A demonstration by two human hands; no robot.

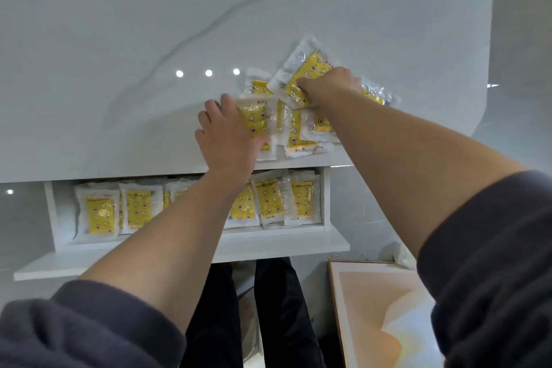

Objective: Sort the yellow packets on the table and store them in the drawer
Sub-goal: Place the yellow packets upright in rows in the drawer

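Note:
Several yellow packets (pixel 298 128) in clear wrappers lie in a loose pile near the front edge of the white marble table (pixel 119 69). My right hand (pixel 331 85) grips one yellow packet (pixel 307 69) at the top of the pile, tilted up off the others. My left hand (pixel 230 131) lies flat with straight fingers on a packet (pixel 257 119) at the pile's left side. Below the table edge the white drawer (pixel 209 251) stands pulled out, with a row of several packets (pixel 268 200) standing in it.
A wooden board or panel (pixel 373 308) with a light face leans at the lower right beside the drawer. My dark trousers (pixel 268 308) show below the drawer front. The table stretches wide to the left and back.

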